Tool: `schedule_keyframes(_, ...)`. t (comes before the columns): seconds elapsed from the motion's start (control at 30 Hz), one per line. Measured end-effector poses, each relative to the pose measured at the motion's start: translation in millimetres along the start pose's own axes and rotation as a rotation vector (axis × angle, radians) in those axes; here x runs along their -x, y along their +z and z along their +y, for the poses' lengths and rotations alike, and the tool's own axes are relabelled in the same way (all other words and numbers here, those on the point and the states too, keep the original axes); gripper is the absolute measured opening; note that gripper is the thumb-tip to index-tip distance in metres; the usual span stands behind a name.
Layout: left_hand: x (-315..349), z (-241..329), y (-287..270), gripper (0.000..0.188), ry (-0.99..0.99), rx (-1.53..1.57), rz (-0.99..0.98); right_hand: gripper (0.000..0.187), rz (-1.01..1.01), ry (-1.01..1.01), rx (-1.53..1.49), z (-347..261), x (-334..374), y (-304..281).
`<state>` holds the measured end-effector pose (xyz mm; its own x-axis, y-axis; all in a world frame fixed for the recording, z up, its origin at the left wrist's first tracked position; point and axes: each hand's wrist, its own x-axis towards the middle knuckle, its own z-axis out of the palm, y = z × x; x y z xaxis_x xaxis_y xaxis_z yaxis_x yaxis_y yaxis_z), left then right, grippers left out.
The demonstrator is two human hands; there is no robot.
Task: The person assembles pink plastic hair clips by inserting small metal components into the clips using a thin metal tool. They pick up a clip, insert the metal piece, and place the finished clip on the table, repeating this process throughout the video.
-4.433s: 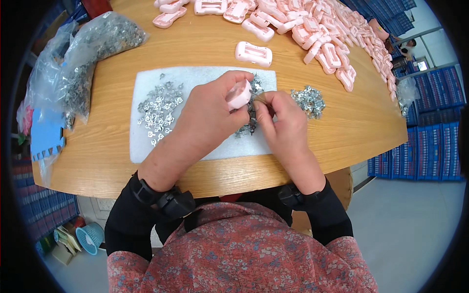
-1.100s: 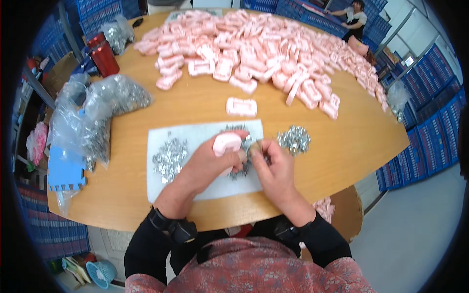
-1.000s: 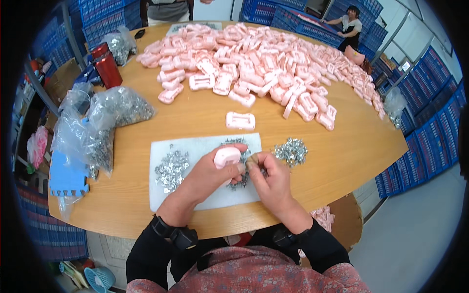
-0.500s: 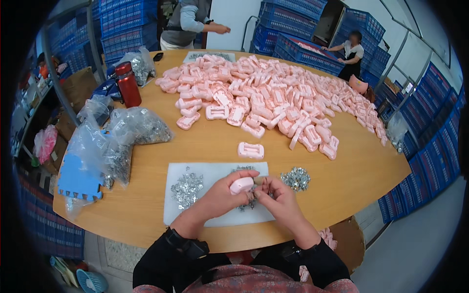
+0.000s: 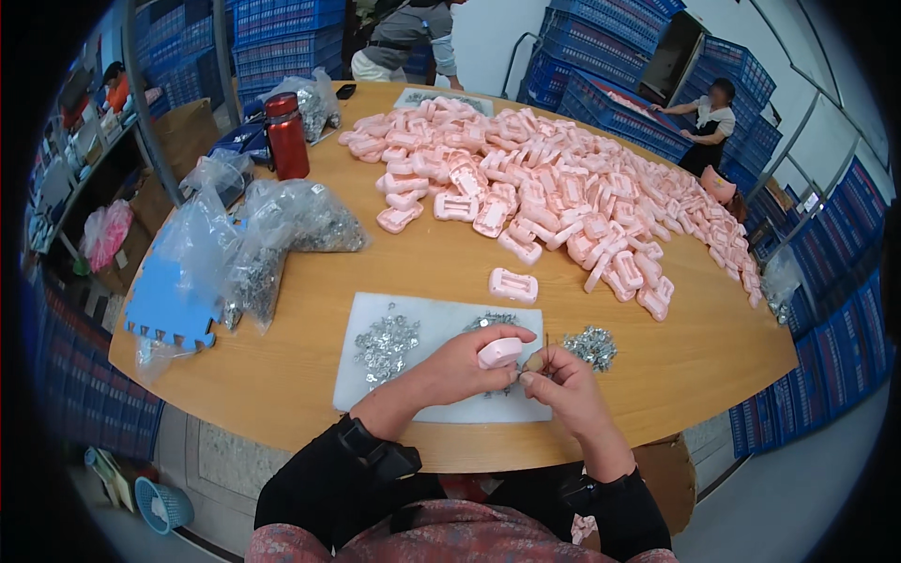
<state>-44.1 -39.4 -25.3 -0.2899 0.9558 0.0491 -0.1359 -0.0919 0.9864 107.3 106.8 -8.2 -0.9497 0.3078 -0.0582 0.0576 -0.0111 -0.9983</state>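
A pale pink plastic casing (image 5: 499, 353) is gripped by my left hand (image 5: 455, 372), its thumb below and fingers over the top. Close against it, my right hand (image 5: 571, 383) is pinched together at the fingertips. What sits in that pinch is too small to make out; a tan covering shows at one fingertip. Both hands are over a white foam sheet (image 5: 434, 328). On the sheet lie a pile of small metal pieces (image 5: 387, 345) at left and another metal pile (image 5: 496, 322) partly hidden behind my hands. A single pink casing (image 5: 513, 285) rests just beyond the sheet.
A big heap of pink casings (image 5: 535, 178) covers the table's far side. More metal parts (image 5: 589, 347) lie right of the sheet. At left are bags of metal parts (image 5: 305, 218), a blue foam mat (image 5: 174, 305) and a red flask (image 5: 286, 141). Two people stand beyond the table.
The view has swung, so the table contents appear farther right. My hands keep the same hold, casing in the left. The far person at the back has bent and reached down toward the table.
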Motion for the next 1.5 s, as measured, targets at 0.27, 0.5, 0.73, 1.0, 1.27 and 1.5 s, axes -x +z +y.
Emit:
schedule_keyframes(0.27,-0.5,-4.2,-2.6,0.049,-0.095,0.151,-0.064,0.011,0.073,-0.066,0.053,-0.3,4.4,10.4)
schedule_keyframes(0.5,-4.0,-9.4,-4.9,0.05,-0.101,0.245,-0.013,0.012,0.125,-0.123,0.102,5.6,2.1,13.3)
schedule_keyframes(0.73,-2.6,-4.0,0.6,0.049,-0.01,0.037,0.103,0.011,0.188,-0.167,0.253,4.1,4.8,17.2)
schedule_keyframes(1.0,-5.4,1.3,1.0,0.048,-0.026,0.075,0.103,0.011,0.206,-0.191,0.221,5.3,2.0,13.2)
schedule_keyframes(1.27,1.4,-5.9,-4.5,0.049,-0.023,0.223,0.052,0.012,0.3,-0.4,0.673,0.1,2.5,21.3)
schedule_keyframes(1.5,-3.2,2.8,5.9,0.052,-0.037,0.152,0.114,0.014,0.272,-0.296,0.333,16.1,3.0,12.2)
